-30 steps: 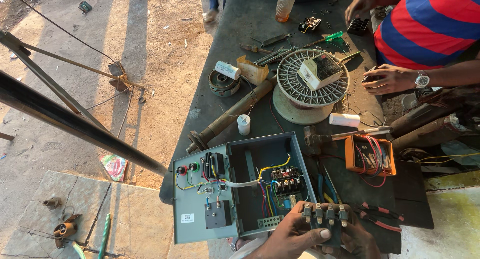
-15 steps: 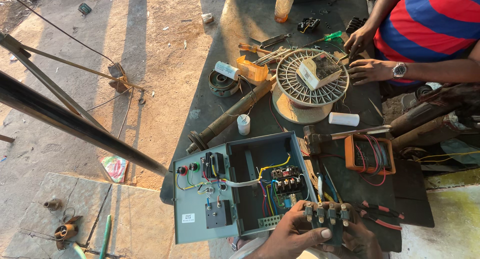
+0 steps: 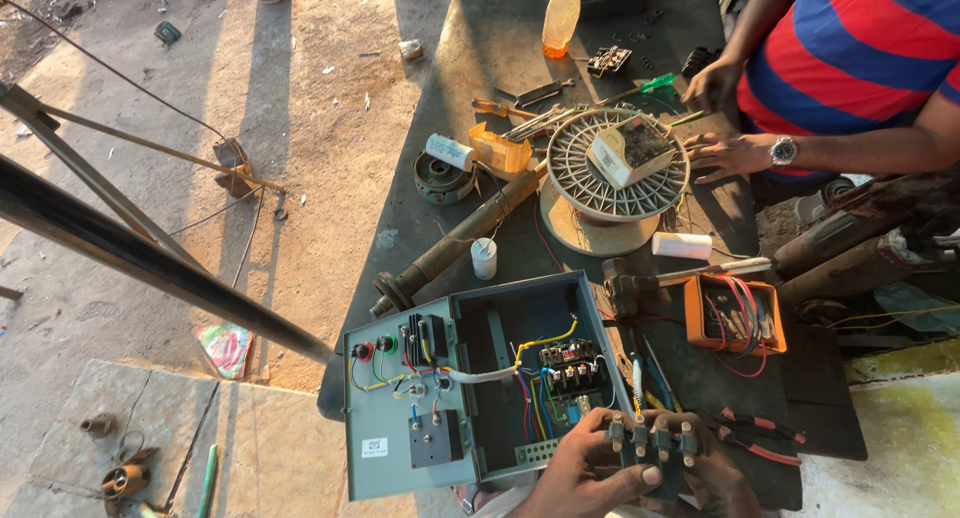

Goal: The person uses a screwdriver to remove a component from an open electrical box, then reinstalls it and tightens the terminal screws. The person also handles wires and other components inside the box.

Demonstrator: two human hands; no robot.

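Note:
My left hand and my right hand together hold a small dark electrical block with several screw terminals at the near edge of the dark worktable. Just left of it lies an open grey control box with coloured wires and a contactor inside; its door carries red and green buttons. My fingers wrap the block from both sides, the left thumb on its front.
Another person in a striped shirt rests both hands by a round wire spool. An orange multimeter, a hammer, pliers, a long metal shaft, white cylinders and a bottle lie on the table. A dark pole crosses at left.
The view has shifted slightly. The other person's hands moved from the table's right edge up toward the spool. My hands keep the terminal block in the same place.

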